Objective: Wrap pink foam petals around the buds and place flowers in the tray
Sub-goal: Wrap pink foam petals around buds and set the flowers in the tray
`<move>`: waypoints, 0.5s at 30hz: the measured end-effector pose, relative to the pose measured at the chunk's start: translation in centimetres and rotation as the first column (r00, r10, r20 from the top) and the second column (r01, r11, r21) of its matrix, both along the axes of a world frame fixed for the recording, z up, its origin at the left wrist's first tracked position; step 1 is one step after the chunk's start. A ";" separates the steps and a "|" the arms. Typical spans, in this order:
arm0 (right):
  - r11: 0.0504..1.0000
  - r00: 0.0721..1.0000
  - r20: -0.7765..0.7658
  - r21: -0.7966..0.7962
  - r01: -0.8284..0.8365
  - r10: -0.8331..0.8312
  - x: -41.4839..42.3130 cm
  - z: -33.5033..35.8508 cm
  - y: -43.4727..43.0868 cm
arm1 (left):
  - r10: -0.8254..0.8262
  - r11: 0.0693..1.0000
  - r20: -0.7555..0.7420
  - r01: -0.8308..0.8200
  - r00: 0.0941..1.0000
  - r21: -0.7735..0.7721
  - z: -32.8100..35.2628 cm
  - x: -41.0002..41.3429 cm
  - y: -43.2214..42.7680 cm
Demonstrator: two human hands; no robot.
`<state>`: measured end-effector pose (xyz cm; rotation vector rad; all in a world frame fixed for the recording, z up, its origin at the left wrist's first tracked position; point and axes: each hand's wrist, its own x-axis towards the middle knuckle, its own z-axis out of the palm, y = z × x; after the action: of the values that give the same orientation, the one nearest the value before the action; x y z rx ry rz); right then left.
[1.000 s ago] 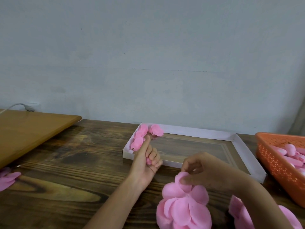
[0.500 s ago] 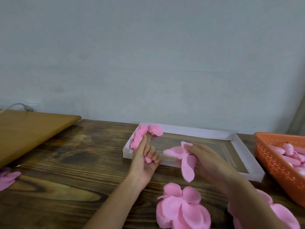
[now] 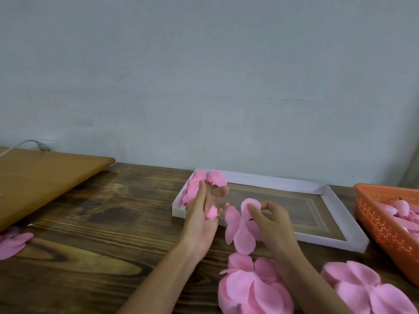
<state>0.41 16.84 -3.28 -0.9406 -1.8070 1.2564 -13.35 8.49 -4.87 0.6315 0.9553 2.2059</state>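
the dark wooden surface runs from my near edge to the wall. the white tray lies at 12 to 2 o'clock, its near rim just beyond both hands. finished flowers sit in its 10 o'clock corner, partly hidden by my fingers, so i cannot count them.

my left hand stands edge-up at the tray's near left corner and holds a small pink bud low among its fingers. the upper fingers are spread and blurred, and i cannot tell which ones clamp it. my right hand pinches a many-lobed petal piece between thumb and forefinger. the piece hangs just at 3 o'clock of the bud, seemingly apart from it.

the widest open wood is at 8 to 10 o'clock, bounded by a lighter board with a cable at its far edge.

at 3 o'clock an orange basket of spare buds is cut off by the frame, close beside the tray's right rim.

the near petal stack and right petal stack at 5 to 6 o'clock run off the bottom edge. the left petal stack is clipped at 8 o'clock.
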 end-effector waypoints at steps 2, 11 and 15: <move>0.999 0.999 0.007 -0.015 -0.037 0.037 -0.2 0.0 -0.7 | -0.004 0.998 -0.097 -0.002 0.995 -0.064 0.2 0.4 -0.1; 0.997 0.998 -0.015 -0.042 -0.066 0.066 -1.2 0.0 -2.1 | -0.011 0.991 -0.219 -0.019 0.976 -0.136 -0.1 1.8 0.1; 0.994 0.996 -0.053 -0.086 -0.071 0.067 -1.2 0.0 -2.3 | -0.007 0.993 -0.178 -0.014 0.984 -0.118 0.0 1.8 0.1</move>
<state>-0.75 14.51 -3.26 -0.8929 -1.7707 1.4006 -11.54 8.55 -4.84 0.7816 1.1704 2.1032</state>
